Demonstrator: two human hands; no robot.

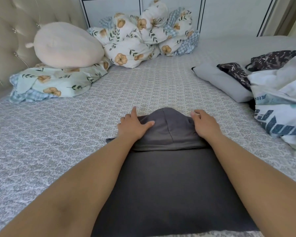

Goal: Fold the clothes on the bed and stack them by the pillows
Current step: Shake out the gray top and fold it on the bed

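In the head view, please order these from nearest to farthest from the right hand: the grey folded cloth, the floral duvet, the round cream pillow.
Measured from the right hand:
1. Grey folded cloth, on the bed just right of and beyond the hand.
2. Floral duvet, bunched at the far edge, ahead.
3. Round cream pillow, far left by the headboard.

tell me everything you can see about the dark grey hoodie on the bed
The dark grey hoodie lies flat on the patterned bedsheet, its body toward the person and its hood pointing up the bed. It looks like soft, matte knit cloth. The hood is a lighter grey, with a seam down its middle. The left hand and right hand press on the hood's two sides, and both forearms lie across the body.
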